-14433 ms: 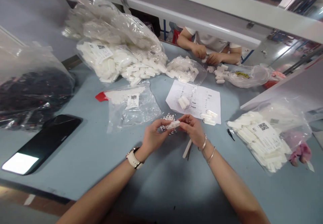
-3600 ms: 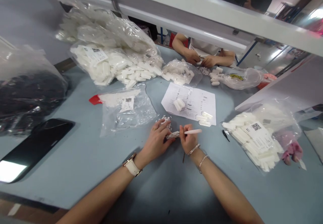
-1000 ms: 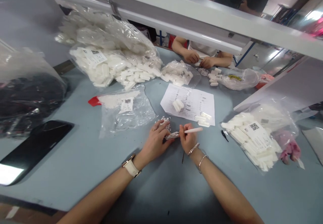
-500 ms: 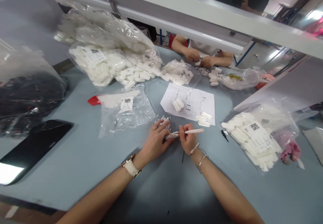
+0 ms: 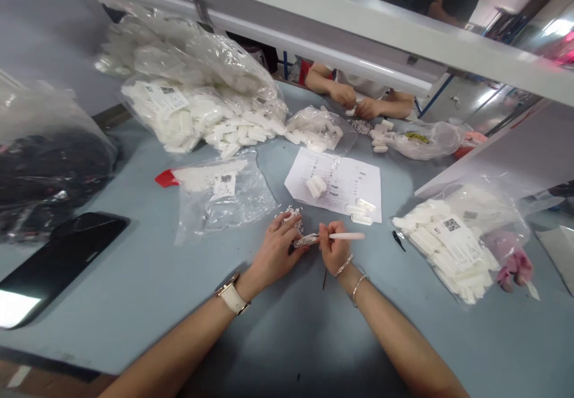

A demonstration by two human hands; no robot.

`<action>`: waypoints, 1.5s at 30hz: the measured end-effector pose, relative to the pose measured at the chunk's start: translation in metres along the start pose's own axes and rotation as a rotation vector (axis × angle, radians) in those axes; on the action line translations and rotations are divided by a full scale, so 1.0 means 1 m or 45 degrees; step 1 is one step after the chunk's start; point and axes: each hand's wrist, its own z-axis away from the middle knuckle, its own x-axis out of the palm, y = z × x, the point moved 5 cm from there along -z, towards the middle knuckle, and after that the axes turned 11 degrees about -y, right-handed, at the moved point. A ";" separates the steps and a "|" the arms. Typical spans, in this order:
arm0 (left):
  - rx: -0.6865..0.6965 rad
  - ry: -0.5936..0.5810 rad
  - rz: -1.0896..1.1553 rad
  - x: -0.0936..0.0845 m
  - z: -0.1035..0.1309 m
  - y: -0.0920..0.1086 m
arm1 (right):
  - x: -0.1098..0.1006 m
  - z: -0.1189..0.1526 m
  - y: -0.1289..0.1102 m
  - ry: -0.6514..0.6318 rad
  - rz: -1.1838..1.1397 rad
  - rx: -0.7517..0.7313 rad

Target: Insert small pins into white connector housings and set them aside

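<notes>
My left hand [image 5: 277, 248] wears a watch and presses a small white slotted strip [image 5: 305, 241] on the table, its fingertips beside a pile of tiny white pieces [image 5: 292, 214]. Closed around a white pen-like tool [image 5: 347, 236] is my right hand [image 5: 334, 247]; the tool's thin dark tip reaches the right end of the strip. Behind them lies a printed sheet [image 5: 332, 174] with white plastic pieces [image 5: 316, 186] on it. What the tool's tip touches is too small to tell.
Bags of white parts stand at the back left [image 5: 179, 117] and right [image 5: 452, 242]. A flat bag with a red corner [image 5: 224, 201] and a black glossy panel [image 5: 67, 260] lie left. Another person's hands [image 5: 354, 102] work across the table, beneath a white shelf beam [image 5: 359, 21].
The tool in my right hand has tilted and shifted slightly to the right. My left hand and the strip are nearly still. The other person's hands have moved slightly.
</notes>
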 end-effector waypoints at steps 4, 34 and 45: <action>-0.006 -0.005 -0.002 0.000 0.000 0.000 | 0.002 -0.003 -0.001 -0.052 0.019 -0.002; -0.001 0.000 -0.031 0.001 0.000 0.000 | -0.002 0.005 -0.005 0.056 0.133 -0.116; -0.009 -0.006 0.013 0.001 -0.001 0.000 | 0.001 -0.001 -0.010 -0.014 0.165 -0.129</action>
